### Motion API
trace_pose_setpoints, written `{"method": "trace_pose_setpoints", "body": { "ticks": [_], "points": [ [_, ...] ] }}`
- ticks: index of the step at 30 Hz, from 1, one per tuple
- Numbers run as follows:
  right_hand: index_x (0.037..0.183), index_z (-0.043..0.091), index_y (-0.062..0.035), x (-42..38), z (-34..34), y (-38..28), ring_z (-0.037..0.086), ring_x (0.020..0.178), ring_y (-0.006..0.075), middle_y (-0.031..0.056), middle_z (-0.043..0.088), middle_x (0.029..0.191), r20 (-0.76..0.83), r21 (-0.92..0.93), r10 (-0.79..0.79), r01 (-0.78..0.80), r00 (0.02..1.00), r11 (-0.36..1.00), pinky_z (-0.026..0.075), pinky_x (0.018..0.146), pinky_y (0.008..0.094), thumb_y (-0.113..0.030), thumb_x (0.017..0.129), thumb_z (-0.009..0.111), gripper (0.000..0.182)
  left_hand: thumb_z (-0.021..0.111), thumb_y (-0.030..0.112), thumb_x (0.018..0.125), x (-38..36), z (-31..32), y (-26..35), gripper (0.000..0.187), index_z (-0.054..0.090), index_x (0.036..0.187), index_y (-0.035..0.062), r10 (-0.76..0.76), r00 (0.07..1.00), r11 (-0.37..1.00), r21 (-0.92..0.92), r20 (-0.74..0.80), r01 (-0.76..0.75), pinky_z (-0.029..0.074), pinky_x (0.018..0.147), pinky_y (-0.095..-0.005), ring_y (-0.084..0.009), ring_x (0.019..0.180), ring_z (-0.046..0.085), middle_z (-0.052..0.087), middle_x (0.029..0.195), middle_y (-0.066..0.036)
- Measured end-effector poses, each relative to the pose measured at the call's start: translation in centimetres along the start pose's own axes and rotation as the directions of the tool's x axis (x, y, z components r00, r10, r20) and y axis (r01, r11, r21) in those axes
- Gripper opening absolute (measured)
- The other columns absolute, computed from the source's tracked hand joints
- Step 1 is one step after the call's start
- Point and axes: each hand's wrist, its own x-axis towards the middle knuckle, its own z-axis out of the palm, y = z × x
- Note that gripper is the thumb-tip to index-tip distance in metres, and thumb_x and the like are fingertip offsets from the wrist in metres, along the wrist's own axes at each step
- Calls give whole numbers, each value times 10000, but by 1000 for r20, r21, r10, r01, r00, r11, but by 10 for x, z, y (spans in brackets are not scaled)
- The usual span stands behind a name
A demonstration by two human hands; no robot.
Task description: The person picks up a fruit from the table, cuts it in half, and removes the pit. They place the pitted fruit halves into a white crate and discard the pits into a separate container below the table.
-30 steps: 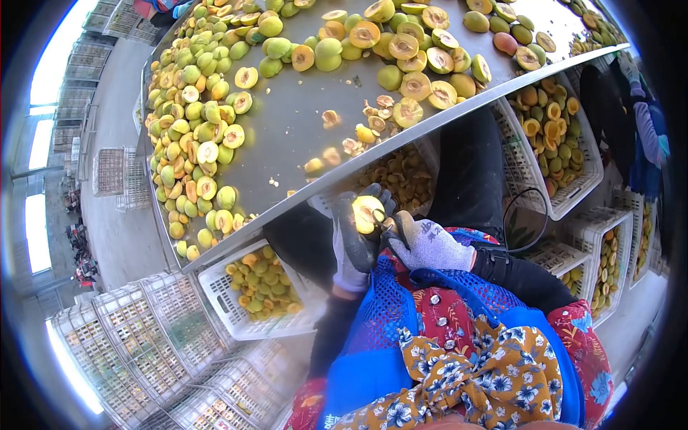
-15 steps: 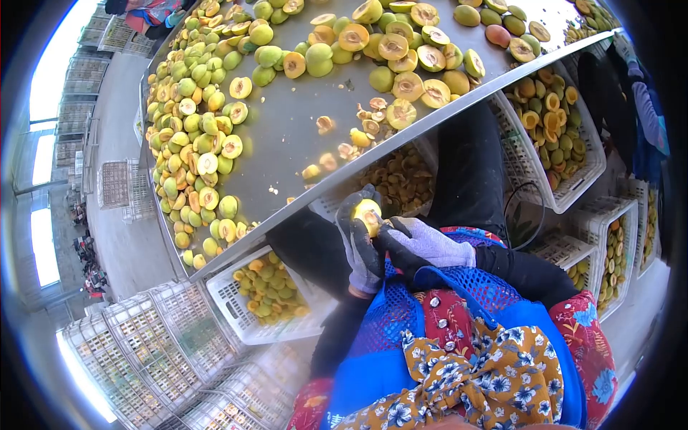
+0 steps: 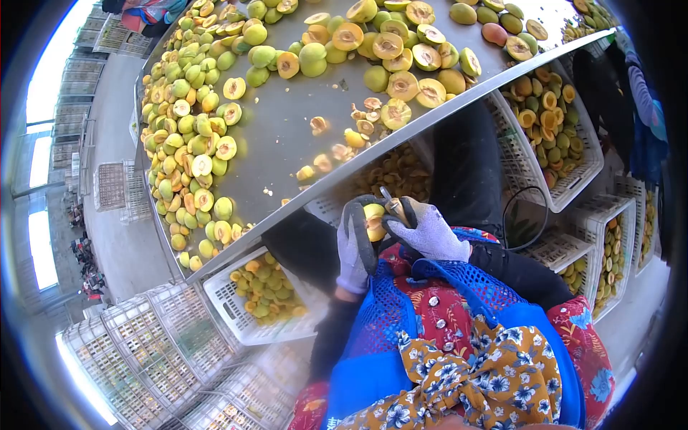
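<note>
My left hand [image 3: 354, 247], in a lavender glove with dark coated fingers, is closed around a yellow-green peach half [image 3: 374, 223]. The fruit's pale cut side is partly covered by fingers. Close beside it, my right hand [image 3: 432, 233], in a matching glove, grips a small pitting knife [image 3: 393, 205] with a tan handle and a short metal tip pointing up and away. Both hands are in front of my apron, just below the metal table's edge [image 3: 330, 180]. A crate of fruit pieces [image 3: 394, 174] lies beyond them, partly under the table.
Many halved peaches [image 3: 188, 154] are heaped along the table's left side, with more along the top. Loose stones and scraps [image 3: 365, 118] lie near the edge. White crates of fruit stand left [image 3: 236, 304] and right [image 3: 545, 168]. Another person's sleeve [image 3: 645, 100] shows far right.
My right hand has turned and drawn slightly back from the fruit, and the knife's handle and tip now show. The left hand has tilted the peach half. The view has shifted slightly.
</note>
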Motion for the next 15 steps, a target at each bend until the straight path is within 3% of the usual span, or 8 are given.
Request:
{"method": "trace_pose_setpoints", "body": {
  "ticks": [3, 4, 7, 9, 10, 12, 15],
  "points": [
    [1054, 614, -12, 5, 1, -2, 686, 845, 372, 210, 683, 887, 8, 111, 34, -34, 999, 993, 525, 721, 430, -229, 867, 680, 294, 416, 327, 1056, -4, 12, -2, 369, 561, 1167, 6, -74, 996, 991, -119, -56, 67, 475, 875, -328, -172, 974, 585, 613, 1044, -99],
    [1054, 618, -12, 5, 1, -3, 688, 850, 364, 208, 684, 892, 23, 159, 58, -61, 998, 985, 525, 726, 425, -224, 862, 681, 293, 419, 319, 1055, -6, 15, -4, 362, 562, 1166, 6, -112, 991, 978, -183, -79, 96, 473, 878, -327, -176, 976, 587, 614, 1046, -101],
    [1083, 604, -19, 1, 2, -6, 684, 833, 381, 218, 679, 874, -7, 44, -51, 52, 999, 998, 527, 721, 432, -215, 848, 685, 316, 403, 302, 1054, -7, 19, -9, 351, 565, 1150, 5, -185, 974, 945, -296, -129, 140, 471, 878, -327, -192, 972, 596, 617, 1039, -115],
    [1046, 614, -4, -9, 1, -26, 711, 803, 305, 189, 683, 844, 64, -39, -99, 101, 993, 994, 525, 694, 357, -191, 846, 709, 290, 396, 298, 1053, -8, 24, -12, 352, 565, 1142, 2, -287, 945, 889, -411, -160, 200, 470, 881, -329, -200, 970, 600, 618, 1039, -122],
    [1061, 567, -5, -11, -4, -36, 697, 791, 372, 212, 671, 816, 86, -49, -78, 82, 993, 995, 526, 658, 386, -215, 850, 719, 335, 401, 301, 1047, -8, 23, -27, 357, 564, 1135, -4, -290, 941, 892, -405, -173, 200, 480, 866, -328, -211, 952, 611, 625, 1044, -122],
    [1080, 537, -2, -8, -13, -37, 688, 790, 384, 223, 667, 805, 154, -178, -25, 53, 988, 983, 526, 654, 403, -235, 851, 729, 379, 410, 304, 1043, -2, 9, -19, 360, 563, 1129, -9, -110, 981, 990, -104, -160, 94, 495, 844, -328, -209, 929, 624, 632, 1042, -128],
    [1097, 472, 7, -11, -20, -26, 663, 723, 412, 226, 648, 745, 240, -363, -57, 144, 969, 921, 512, 600, 459, -267, 904, 666, 388, 434, 299, 1032, 2, 5, 2, 339, 552, 1129, -4, -118, 990, 957, -275, -80, 92, 529, 827, -331, -212, 902, 652, 642, 1016, -142]
  ]
}}
